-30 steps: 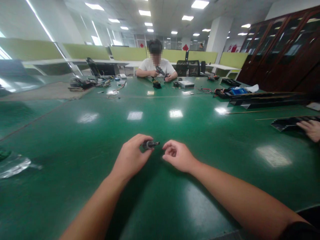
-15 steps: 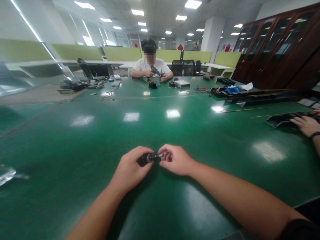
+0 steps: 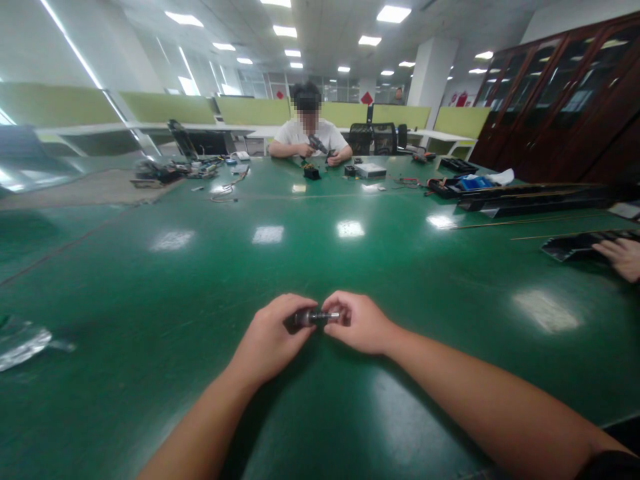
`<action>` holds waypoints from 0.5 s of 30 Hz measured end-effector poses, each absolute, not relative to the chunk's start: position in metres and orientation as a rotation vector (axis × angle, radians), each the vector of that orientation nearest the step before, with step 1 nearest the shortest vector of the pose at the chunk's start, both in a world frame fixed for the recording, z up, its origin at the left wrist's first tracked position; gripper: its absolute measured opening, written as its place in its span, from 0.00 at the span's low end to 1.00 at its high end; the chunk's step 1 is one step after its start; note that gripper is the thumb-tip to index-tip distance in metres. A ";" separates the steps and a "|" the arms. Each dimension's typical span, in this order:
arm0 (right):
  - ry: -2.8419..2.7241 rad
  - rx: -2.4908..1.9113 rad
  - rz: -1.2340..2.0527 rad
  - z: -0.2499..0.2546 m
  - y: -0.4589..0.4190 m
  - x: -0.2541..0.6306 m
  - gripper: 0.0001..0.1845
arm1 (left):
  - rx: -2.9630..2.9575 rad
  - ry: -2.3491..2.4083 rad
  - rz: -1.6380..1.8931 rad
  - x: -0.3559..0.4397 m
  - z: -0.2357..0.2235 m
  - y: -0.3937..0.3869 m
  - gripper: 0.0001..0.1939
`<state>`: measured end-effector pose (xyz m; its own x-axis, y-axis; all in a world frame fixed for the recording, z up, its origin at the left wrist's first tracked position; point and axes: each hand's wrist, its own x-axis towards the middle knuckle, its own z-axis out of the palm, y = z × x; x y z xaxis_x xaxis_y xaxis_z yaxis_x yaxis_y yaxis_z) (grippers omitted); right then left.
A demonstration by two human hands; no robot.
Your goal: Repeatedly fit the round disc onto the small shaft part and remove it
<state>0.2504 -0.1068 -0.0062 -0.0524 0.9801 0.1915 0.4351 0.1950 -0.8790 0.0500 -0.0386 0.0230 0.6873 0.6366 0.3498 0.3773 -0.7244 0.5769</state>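
Black covers most of the cylindrical tool [image 3: 305, 318], which is gripped by its body between the thumb and fingers of the left hand [image 3: 267, 340], narrowly spaced. Its slim metallic tip is pointed toward three o'clock, into the curl of the right hand [image 3: 364, 325]. The thumb and forefinger of that hand are parted by a small gap about the tip; whether contact is made cannot be told. The tool is held above the green tabletop [image 3: 320, 260], between the two hands.

Taken from the tool, crumpled shiny film [image 3: 24, 343] is noted near nine o'clock. Loose electronic parts [image 3: 200, 167] are heaped between ten and eleven. At twelve, across the table, a drill-like tool [image 3: 318, 144] is held by a seated person [image 3: 310, 137] in white, with a small black part [image 3: 311, 173] set in front. A silver box [image 3: 371, 171] is found at one, and a blue item [image 3: 477, 183] at two. Just short of three, a black channel [image 3: 570, 245] is touched by another person's hand [image 3: 623, 257].
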 end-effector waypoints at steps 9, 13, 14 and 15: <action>-1.645 -1.389 0.795 -0.003 -0.109 0.251 0.14 | 2.349 0.879 0.702 0.051 0.027 -0.042 0.10; -1.639 -1.372 0.801 -0.004 -0.109 0.251 0.13 | 2.337 0.893 0.641 0.052 0.026 -0.041 0.12; -1.637 -1.365 0.807 -0.005 -0.108 0.251 0.13 | 2.327 0.896 0.633 0.052 0.026 -0.041 0.12; -1.635 -1.358 0.812 -0.006 -0.108 0.251 0.13 | 2.315 0.897 0.626 0.052 0.026 -0.041 0.13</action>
